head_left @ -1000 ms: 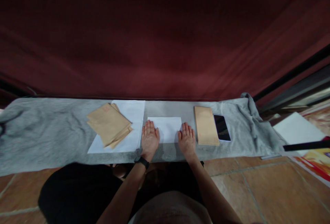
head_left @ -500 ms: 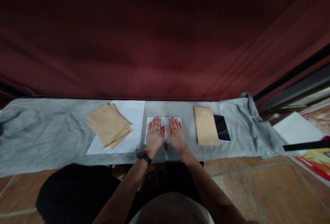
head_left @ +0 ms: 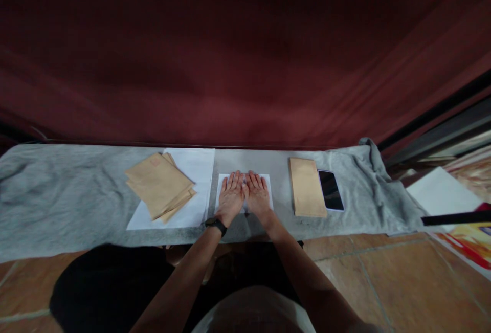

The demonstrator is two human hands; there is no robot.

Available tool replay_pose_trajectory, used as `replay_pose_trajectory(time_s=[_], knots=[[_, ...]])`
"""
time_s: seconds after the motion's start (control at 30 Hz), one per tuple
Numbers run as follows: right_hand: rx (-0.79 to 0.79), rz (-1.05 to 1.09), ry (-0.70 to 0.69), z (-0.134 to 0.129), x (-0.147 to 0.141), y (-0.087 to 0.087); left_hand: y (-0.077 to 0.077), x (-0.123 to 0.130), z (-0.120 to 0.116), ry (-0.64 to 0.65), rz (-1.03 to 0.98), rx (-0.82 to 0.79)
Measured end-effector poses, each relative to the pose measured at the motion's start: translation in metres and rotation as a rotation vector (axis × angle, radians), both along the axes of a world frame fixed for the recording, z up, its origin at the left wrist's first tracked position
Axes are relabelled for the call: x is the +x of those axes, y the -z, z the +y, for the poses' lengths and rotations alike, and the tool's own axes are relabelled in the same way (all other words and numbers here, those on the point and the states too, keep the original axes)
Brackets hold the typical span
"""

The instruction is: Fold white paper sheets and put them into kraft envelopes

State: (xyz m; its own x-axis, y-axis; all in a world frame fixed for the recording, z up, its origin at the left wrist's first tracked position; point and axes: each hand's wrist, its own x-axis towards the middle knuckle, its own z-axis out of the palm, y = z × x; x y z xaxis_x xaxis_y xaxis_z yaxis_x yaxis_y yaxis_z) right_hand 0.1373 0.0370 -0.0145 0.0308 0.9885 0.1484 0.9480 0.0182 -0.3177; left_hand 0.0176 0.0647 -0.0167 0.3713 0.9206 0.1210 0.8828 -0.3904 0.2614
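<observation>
A small white sheet of paper [head_left: 270, 201], perhaps folded, lies on the grey cloth in front of me. My left hand [head_left: 231, 196] rests flat on its left half, fingers stretched forward. On the right half my right hand [head_left: 257, 193] lies flat too, its fingers extended and slightly spread. The thumbs are close together near the middle of the sheet, and the hands cover most of it. Neither hand grips anything.
Left of my hands, several brown envelopes [head_left: 159, 184] lie fanned on larger white sheets [head_left: 201, 174]. To the right sit a neat stack of brown envelopes [head_left: 308, 187] and a phone [head_left: 330, 191]. A grey cloth [head_left: 76, 195] covers the long surface, backed by a dark red panel [head_left: 230, 113].
Both hands have slid inward over the white sheet, so the gap between them has nearly closed. The envelopes and phone stay where they were.
</observation>
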Motion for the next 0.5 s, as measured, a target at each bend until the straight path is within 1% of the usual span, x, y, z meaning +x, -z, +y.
replay_pose_trajectory(time_s=[0.1, 0.2, 0.5], knots=[[0.015, -0.005, 0.001, -0.001, 0.005, 0.002, -0.001, -0.002, 0.000, 0.004, 0.002, 0.015], [0.027, -0.009, 0.019, -0.003, 0.009, 0.004, 0.000, -0.004, -0.002, -0.020, -0.001, 0.030], [0.027, -0.035, 0.145, -0.008, 0.017, 0.005, 0.005, -0.007, -0.002, -0.104, -0.020, 0.064]])
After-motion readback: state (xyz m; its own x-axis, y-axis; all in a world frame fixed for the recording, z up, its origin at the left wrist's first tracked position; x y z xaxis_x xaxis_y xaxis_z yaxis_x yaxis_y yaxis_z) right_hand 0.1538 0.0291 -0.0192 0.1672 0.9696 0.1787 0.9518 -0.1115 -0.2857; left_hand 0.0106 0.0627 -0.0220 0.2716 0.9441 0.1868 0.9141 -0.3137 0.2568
